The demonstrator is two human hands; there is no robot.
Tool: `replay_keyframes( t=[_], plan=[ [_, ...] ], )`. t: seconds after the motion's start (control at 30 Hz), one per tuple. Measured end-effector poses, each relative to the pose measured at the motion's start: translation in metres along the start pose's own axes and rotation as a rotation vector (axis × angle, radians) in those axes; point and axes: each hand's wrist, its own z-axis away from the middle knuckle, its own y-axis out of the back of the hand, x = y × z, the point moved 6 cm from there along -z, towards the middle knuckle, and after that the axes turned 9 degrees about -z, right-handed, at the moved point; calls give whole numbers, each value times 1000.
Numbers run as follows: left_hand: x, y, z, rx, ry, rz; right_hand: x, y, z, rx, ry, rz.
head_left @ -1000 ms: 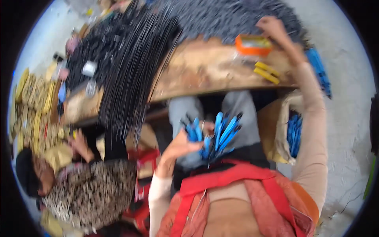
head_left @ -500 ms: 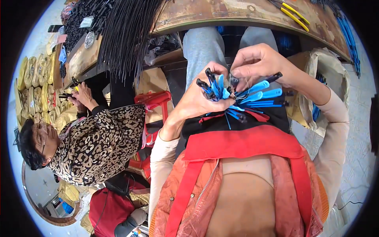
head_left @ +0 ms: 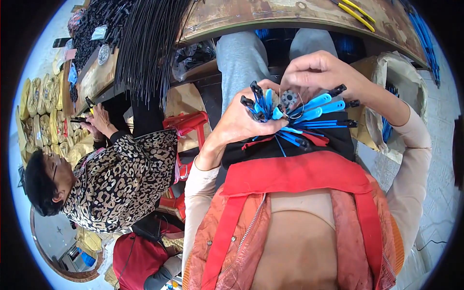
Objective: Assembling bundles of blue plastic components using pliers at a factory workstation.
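Observation:
Above my lap, my left hand [head_left: 241, 118] is closed around a bundle of blue plastic strips [head_left: 319, 112] with black tips. The strips fan out to the right, and a few black-tipped ends stick up past my left fingers. My right hand [head_left: 321, 75] is raised just beyond the bundle, thumb and fingers pinched together at a thin wire [head_left: 301, 99] that loops by the strips. Between my two hands shows a small round dark grey piece with holes [head_left: 289, 99]; what it belongs to is hidden.
A wooden workbench [head_left: 270, 12] runs ahead, with yellow-handled pliers [head_left: 356, 14] on it. Long black strips [head_left: 150, 53] hang over its edge at left. A lined bin [head_left: 403, 72] with blue strips stands right. Another person [head_left: 121, 179] works at left beside a red stool [head_left: 193, 128].
My right hand has shifted slightly, and the round grey piece now shows more fully between my hands. My left hand keeps its hold on the bundle. The person at left has lowered their head slightly.

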Motion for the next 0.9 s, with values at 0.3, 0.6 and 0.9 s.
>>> replay_keyframes(
  t=[0.3, 0.6, 0.9],
  plan=[
    [4, -12, 11, -22, -172, -128, -2, -11, 15, 24, 25, 71],
    [1, -12, 4, 23, -45, -72, 10, -2, 10, 91, -6, 52],
    [-1, -22, 7, -11, -5, -66, 14, -4, 18, 23, 69, 134]
  ],
)
